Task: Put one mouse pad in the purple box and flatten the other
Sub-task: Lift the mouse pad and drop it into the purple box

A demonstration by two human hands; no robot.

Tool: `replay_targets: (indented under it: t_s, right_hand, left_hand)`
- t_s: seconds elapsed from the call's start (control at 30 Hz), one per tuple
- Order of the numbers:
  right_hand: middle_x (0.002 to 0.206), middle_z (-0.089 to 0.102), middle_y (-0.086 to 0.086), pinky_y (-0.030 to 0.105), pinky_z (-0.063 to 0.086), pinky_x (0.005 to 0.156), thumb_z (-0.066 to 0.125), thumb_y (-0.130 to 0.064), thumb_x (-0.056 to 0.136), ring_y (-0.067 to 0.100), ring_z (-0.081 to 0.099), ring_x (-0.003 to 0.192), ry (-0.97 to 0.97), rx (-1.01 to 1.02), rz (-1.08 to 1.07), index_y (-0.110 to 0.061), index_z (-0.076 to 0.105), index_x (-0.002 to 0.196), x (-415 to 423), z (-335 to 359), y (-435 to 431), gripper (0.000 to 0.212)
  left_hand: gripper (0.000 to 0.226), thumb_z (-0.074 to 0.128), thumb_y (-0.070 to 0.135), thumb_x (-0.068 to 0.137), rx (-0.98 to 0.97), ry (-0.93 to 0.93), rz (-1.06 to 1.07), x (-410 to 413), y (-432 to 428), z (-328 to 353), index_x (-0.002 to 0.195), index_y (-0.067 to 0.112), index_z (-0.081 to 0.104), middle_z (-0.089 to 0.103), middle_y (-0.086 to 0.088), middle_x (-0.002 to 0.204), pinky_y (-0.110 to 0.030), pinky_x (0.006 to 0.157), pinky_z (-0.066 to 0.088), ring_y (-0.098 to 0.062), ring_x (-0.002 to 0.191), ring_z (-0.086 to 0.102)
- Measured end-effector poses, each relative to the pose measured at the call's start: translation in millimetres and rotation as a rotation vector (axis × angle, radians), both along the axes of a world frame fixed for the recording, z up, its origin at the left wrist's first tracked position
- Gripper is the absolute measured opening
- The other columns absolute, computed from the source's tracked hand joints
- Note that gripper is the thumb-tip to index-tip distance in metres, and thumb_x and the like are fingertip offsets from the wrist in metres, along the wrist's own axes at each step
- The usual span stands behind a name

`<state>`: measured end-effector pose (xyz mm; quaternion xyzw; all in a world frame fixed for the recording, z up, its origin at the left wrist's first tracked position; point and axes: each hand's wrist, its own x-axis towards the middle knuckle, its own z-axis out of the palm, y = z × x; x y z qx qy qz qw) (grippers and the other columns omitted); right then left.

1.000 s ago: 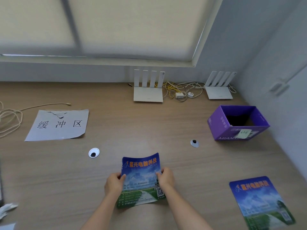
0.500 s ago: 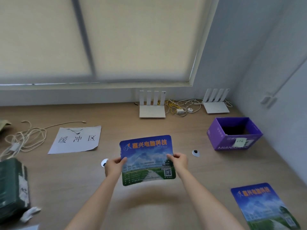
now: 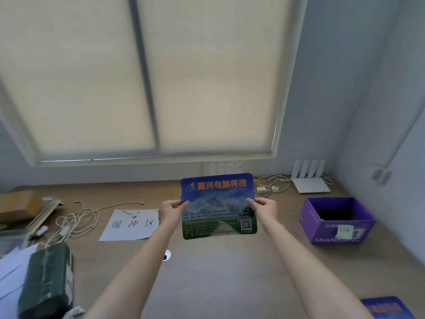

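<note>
Wooden desk (image 3: 230, 272) at mid-frame: both hands, left hand (image 3: 171, 211) and right hand (image 3: 264, 209), pinch 1 mouse pad (image 3: 218, 206) upright, hiding a router; purple box (image 3: 337, 221) sits right, cables (image 3: 76, 219) left.

Both your arms reach forward, bare from the lower edge of the view, and converge toward the middle. Your left hand (image 3: 170, 211) is raised at the end of its arm, the thumb on the near face of the pad (image 3: 218, 206) at its left edge, the other fingers behind it and out of sight. Your right hand (image 3: 264, 209) mirrors it at the right edge, thumb in front, fingers curled behind. Both hands sit at about the same height, well apart, with the wrists roughly straight. Each hand pinches the pad, holding it upright in the air, facing you.
</note>
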<state>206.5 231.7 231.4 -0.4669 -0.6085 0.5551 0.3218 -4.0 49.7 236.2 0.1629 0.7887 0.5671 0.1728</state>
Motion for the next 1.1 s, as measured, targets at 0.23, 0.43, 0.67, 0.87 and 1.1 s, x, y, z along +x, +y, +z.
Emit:
replay_targets:
  t_s: [0.23, 0.43, 0.67, 0.87, 1.1]
  right_hand:
    - [0.090, 0.070, 0.002, 0.026, 0.045, 0.057, 0.074, -0.027, 0.082, 0.014, 0.064, 0.080, 0.021, 0.062, 0.072, -0.010, 0.070, 0.096, 26, 31, 32, 0.023]
    - [0.092, 0.071, 0.003, 0.030, 0.050, 0.064, 0.075, -0.028, 0.081, 0.021, 0.066, 0.087, -0.014, 0.110, 0.135, -0.008, 0.071, 0.096, 75, 41, 76, 0.025]
    - [0.093, 0.071, 0.005, 0.034, 0.049, 0.075, 0.076, -0.024, 0.080, 0.022, 0.065, 0.089, -0.035, 0.160, 0.197, -0.007, 0.071, 0.096, 136, 46, 114, 0.024]
    - [0.098, 0.073, 0.006, 0.035, 0.050, 0.080, 0.079, -0.026, 0.077, 0.022, 0.065, 0.094, -0.073, 0.168, 0.179, -0.006, 0.072, 0.100, 173, 47, 137, 0.031]
    - [0.100, 0.070, 0.007, 0.026, 0.048, 0.068, 0.076, -0.022, 0.080, 0.019, 0.063, 0.090, -0.047, 0.155, 0.106, -0.004, 0.070, 0.105, 202, 53, 139, 0.031]
  left_hand:
    - [0.034, 0.077, 0.028, 0.079, 0.051, 0.050, 0.078, 32, 24, 28, 0.105, 0.007, 0.073, 0.073, -0.007, 0.098, -0.032, 0.072, 0.045, -0.023, 0.084, 0.063]
    - [0.037, 0.077, 0.031, 0.078, 0.054, 0.045, 0.140, 87, 55, 36, 0.107, 0.009, 0.072, 0.073, -0.007, 0.101, -0.036, 0.077, 0.050, -0.023, 0.084, 0.061]
    - [0.035, 0.074, 0.035, 0.080, 0.061, 0.042, 0.134, 149, 85, 46, 0.106, 0.012, 0.072, 0.072, -0.004, 0.101, -0.036, 0.077, 0.048, -0.024, 0.091, 0.062]
    - [0.032, 0.075, 0.034, 0.079, 0.043, 0.059, 0.113, 182, 105, 50, 0.103, 0.012, 0.073, 0.073, -0.004, 0.100, -0.039, 0.080, 0.054, -0.026, 0.091, 0.065]
    - [0.032, 0.078, 0.033, 0.077, 0.050, 0.045, 0.034, 197, 123, 53, 0.101, 0.013, 0.074, 0.071, 0.001, 0.090, -0.036, 0.079, 0.053, -0.024, 0.088, 0.066]
